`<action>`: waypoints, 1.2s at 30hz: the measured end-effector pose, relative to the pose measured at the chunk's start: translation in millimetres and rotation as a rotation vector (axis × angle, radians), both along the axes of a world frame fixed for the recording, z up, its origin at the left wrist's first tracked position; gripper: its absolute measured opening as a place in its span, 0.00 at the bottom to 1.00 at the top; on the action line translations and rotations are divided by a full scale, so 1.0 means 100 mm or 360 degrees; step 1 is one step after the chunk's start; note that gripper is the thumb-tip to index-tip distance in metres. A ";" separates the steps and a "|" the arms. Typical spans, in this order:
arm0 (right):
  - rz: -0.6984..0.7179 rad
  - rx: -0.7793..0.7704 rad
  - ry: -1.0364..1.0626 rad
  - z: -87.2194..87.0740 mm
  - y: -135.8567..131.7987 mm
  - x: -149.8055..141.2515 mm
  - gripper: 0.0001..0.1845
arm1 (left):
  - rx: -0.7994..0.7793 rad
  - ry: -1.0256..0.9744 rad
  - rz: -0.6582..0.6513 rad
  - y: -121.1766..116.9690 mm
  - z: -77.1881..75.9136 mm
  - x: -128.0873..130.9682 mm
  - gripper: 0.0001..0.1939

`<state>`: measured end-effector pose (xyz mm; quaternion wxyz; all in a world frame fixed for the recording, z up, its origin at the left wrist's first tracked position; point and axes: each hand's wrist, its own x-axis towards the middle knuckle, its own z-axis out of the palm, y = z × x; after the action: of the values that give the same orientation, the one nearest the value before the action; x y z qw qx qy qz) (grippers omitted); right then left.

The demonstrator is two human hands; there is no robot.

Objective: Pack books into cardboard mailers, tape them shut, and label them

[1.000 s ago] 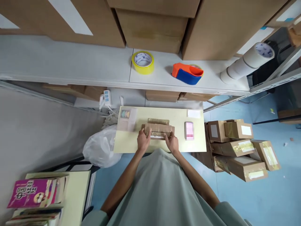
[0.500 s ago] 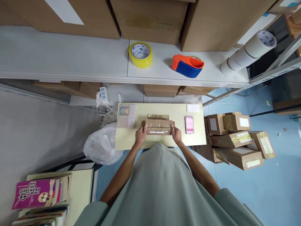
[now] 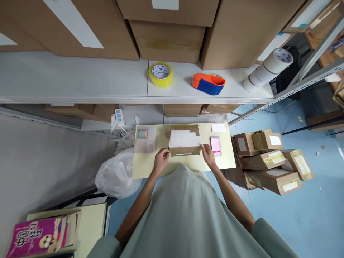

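Opened since half a second ago, the cardboard box (image 3: pixel 185 145) now shows a white inside on the small yellow table (image 3: pixel 150 166). Left hand (image 3: pixel 161 161) and right hand (image 3: pixel 208 156) pinch its near corners; a pink phone (image 3: pixel 215 145) lies just beside.

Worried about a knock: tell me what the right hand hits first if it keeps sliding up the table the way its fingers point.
Probably the pink phone just beyond the right hand, though depth is unclear.

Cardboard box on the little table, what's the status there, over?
Left hand and right hand grip the ends of the cardboard box, flaps open, white inside. Pink phone beside right hand.
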<state>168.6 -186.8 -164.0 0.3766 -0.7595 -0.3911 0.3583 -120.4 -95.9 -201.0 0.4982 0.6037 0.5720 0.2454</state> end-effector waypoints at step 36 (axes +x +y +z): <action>0.0048 -0.0184 0.0191 -0.12 -0.08 0.10 0.39 | -0.0091 -0.0029 0.0303 -0.19 -0.14 0.37 0.24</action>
<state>178.2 -194.8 -176.1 0.3495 -0.7511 -0.3579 0.4308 -83.1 -115.3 -214.9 0.4947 0.5299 0.6290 0.2807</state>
